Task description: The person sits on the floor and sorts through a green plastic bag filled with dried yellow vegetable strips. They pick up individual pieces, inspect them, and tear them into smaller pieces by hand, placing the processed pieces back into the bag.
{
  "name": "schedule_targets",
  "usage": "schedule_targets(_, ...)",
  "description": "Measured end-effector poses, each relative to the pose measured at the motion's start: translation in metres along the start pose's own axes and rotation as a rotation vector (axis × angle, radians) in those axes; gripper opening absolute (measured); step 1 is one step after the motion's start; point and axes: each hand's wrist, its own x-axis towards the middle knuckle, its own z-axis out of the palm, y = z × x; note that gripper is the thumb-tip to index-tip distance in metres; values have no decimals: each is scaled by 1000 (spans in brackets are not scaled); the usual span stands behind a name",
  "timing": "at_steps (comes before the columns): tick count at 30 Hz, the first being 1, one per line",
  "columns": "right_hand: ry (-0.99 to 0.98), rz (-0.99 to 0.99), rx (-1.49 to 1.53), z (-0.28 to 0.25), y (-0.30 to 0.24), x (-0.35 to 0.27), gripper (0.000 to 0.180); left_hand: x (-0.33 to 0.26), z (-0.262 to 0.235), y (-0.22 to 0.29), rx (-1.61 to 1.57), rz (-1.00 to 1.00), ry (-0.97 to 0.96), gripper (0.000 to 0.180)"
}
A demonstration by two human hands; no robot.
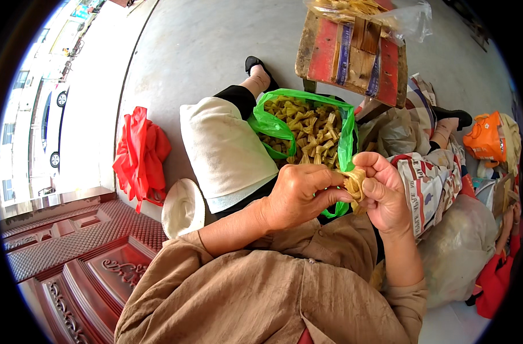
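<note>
Both my left hand (299, 192) and right hand (386, 198) pinch one folded yellow strip (356, 183) by the near edge of the green bag (346, 139). I'd best keep its folds snug, pressing lightly so nothing tears.

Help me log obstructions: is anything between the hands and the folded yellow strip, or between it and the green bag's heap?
Left hand and right hand both pinch the folded yellow strip, nothing visible intervening. Toward the heap, the green bag's right handle partly stands in the way here.
</note>
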Motion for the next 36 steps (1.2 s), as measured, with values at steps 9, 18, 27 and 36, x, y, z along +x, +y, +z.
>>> schedule_targets(9,50,-163,-708,-2,-11,-21,33,11,-21,-3,-934,-849,64,12)
schedule_targets(18,98,-592,-1524,-12,-2,-16,17,15,-31,-22,-765,-725,13,22)
schedule_targets(27,-68,-826,-1950,7,-3,-3,13,37,-28,-2,615,329,-535,31)
schedule_targets(36,-178,-480,-1618,-16,-3,-14,18,24,-37,-23,599,410,-497,19)
